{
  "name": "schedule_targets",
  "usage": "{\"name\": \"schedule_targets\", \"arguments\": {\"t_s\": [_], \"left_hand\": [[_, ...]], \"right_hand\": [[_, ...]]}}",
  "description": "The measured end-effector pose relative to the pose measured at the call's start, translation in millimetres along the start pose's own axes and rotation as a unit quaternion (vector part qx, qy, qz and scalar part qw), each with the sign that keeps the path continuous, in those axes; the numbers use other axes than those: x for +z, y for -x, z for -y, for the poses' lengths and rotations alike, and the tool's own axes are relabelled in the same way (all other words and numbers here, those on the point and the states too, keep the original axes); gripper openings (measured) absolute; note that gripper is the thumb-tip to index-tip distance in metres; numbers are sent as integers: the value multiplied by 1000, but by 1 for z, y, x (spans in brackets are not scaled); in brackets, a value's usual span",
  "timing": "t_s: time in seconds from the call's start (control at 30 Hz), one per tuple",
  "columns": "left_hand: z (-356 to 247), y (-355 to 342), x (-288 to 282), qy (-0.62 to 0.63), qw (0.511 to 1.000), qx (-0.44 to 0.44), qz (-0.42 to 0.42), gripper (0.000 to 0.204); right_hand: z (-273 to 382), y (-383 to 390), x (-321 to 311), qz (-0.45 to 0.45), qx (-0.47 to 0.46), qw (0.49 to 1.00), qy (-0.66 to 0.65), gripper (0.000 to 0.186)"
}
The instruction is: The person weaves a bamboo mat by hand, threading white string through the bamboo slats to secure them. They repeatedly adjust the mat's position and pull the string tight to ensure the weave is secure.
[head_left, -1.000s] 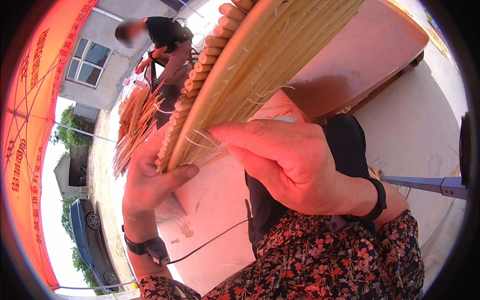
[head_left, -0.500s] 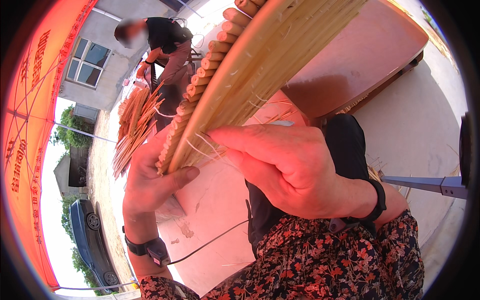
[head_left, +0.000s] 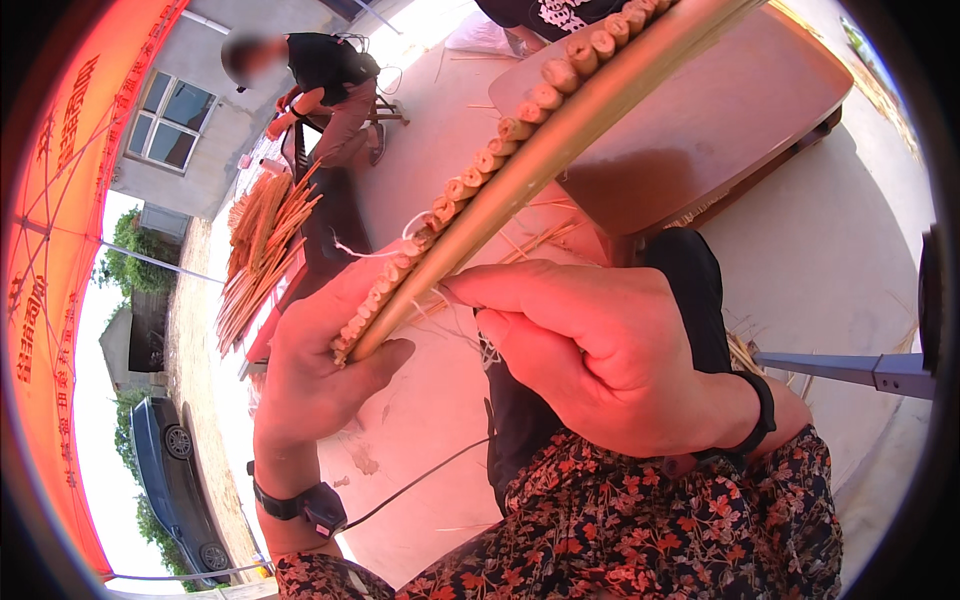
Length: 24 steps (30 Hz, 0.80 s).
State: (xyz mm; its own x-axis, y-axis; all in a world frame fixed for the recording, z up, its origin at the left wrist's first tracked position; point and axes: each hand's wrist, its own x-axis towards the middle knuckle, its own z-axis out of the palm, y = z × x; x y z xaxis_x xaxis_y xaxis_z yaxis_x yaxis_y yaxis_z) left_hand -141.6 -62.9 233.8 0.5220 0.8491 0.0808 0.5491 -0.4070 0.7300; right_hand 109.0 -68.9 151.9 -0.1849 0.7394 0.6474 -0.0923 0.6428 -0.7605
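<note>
A panel of pale plant stalks (head_left: 500, 212), laid side by side and tied with white string, slants across the middle, seen nearly edge-on. Its cut ends form a row beside one smooth outer stalk. My left hand (head_left: 320, 365) clasps the panel's lower end, thumb on the near side and fingers behind it. A loop of white string (head_left: 415, 222) and a loose tail stick out by the cut ends. My right hand (head_left: 610, 360) is closed just right of the panel, thumb and forefinger pinching thin string (head_left: 432, 302) close to the outer stalk.
A brown-topped table (head_left: 720, 120) stands at the far right. Loose stalks (head_left: 262, 240) are heaped at the left, near another person (head_left: 330, 85) bending over work. A second person's dark clothing shows at the top. A thin cable (head_left: 420, 475) runs from my left wrist.
The panel has tilted from showing its broad face to nearly edge-on, and its lower end has shifted slightly right. The right hand stays by it, pinched. The string loop now shows at the cut ends.
</note>
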Motion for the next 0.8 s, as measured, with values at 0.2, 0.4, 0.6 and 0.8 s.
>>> {"name": "schedule_targets", "arguments": {"t_s": [0.2,0.4,0.6,0.8], "left_hand": [[2,3,56,-81,989,121,3,70],[11,25,105,-169,977,130,20,60],[23,31,125,-172,974,149,-13,47],[32,33,121,-168,975,147,3,46]], "right_hand": [[-1,60,-22,42,204,963,-173,20],[-22,134,-30,8,288,911,-295,14],[-25,152,-38,47,323,901,-286,14],[-25,146,-43,189,-18,919,345,18]]}}
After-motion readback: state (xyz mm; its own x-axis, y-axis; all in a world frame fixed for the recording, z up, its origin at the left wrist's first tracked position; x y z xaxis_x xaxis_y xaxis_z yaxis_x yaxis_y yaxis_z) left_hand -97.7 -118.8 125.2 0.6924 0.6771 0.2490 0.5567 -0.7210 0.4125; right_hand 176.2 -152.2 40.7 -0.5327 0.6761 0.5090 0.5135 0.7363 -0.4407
